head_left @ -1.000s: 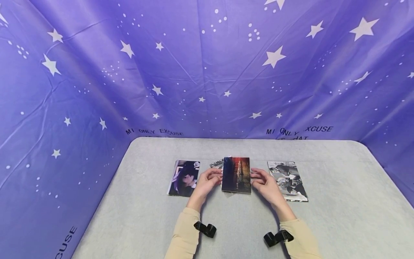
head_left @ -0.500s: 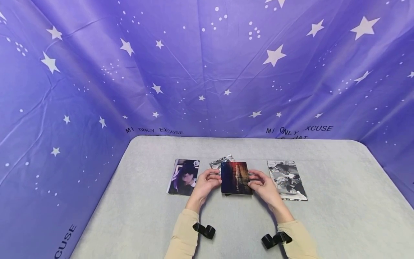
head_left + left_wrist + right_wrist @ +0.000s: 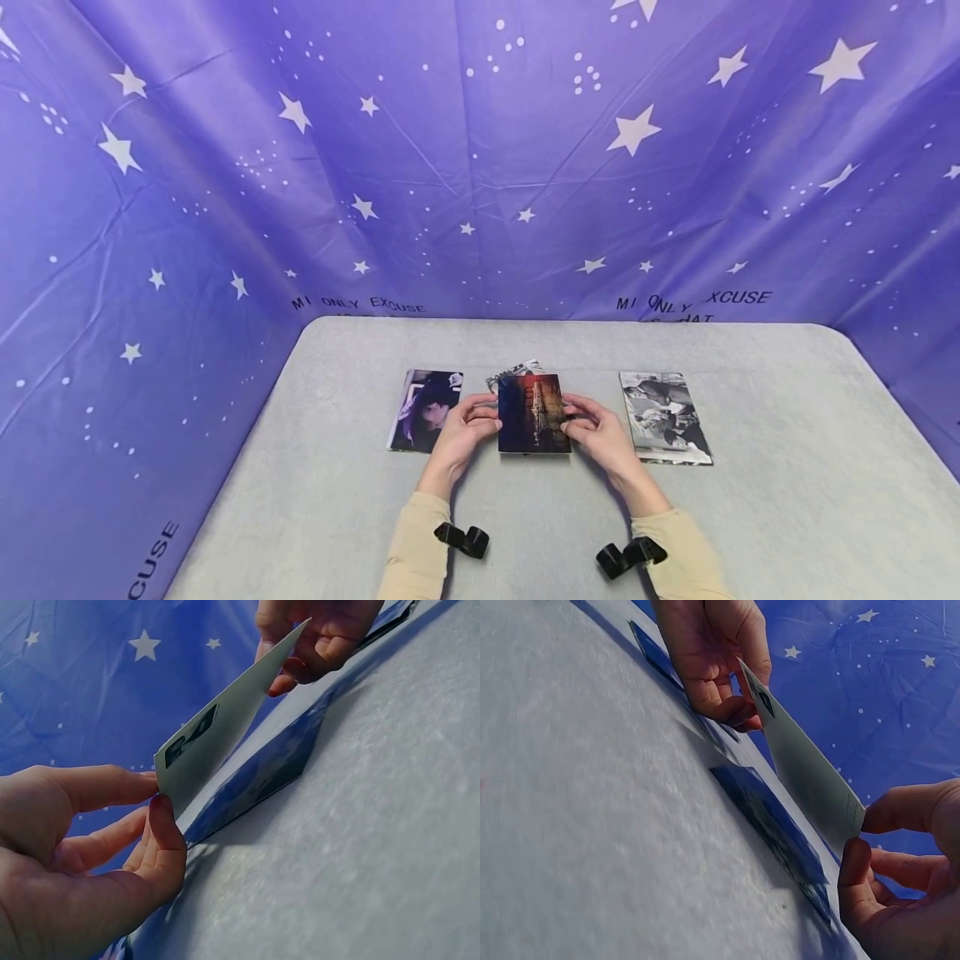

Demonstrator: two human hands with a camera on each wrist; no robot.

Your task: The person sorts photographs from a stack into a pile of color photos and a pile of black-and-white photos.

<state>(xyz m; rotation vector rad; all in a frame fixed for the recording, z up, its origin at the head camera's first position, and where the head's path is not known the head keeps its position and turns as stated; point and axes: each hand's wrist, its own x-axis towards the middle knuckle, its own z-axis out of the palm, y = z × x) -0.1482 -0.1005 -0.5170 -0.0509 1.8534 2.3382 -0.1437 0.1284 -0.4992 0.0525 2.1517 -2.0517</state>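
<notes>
Between my two hands is a postcard (image 3: 531, 417) with a dark blue and orange-red picture; its pale back (image 3: 217, 742) shows in the left wrist view. My left hand (image 3: 461, 433) pinches its left edge between thumb and fingers. At the opposite edge, my right hand (image 3: 600, 432) does the same. The postcard is tilted and raised a little above a middle pile of cards (image 3: 769, 817). In the head view most of that pile is hidden, apart from a black-and-white card (image 3: 517, 372) sticking out behind.
To the left lies a pile topped by a purple-toned picture card (image 3: 431, 410). On the right rests another pile with a black-and-white picture card (image 3: 667, 417) on top. The grey table (image 3: 787, 433) meets a purple star-printed cloth (image 3: 480, 167) behind and at both sides.
Both hands and the postcard have come slightly nearer to me, then shifted left over the middle pile. The side piles have stayed put.
</notes>
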